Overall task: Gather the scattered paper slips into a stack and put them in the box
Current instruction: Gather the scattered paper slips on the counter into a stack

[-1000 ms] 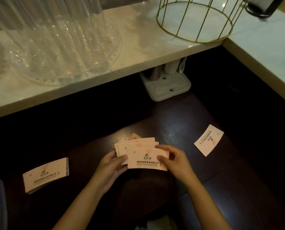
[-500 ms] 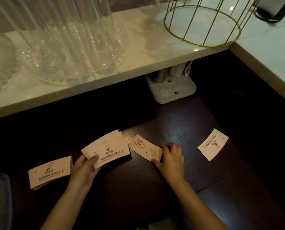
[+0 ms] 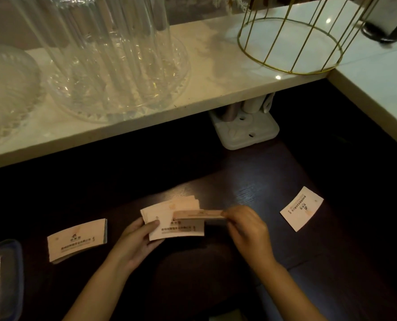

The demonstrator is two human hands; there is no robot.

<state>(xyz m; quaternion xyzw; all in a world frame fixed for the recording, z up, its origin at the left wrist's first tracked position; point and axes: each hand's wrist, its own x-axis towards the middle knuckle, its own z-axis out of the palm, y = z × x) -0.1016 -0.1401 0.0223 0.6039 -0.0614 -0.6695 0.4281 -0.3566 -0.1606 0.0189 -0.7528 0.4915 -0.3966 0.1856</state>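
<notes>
Left hand grips fanned slip bunch, thumb on top. Right hand pinches single slip edge-on, overlapping bunch. One stack at 9 o'clock; one loose slip at 3 o'clock on tabletop.

left hand: bare, no sleeve | right hand: bare, no sleeve

Bare dark tabletop lies open toward the lone slip near its right edge. The white shelf overhangs the back edge, a white holder beneath it.
</notes>
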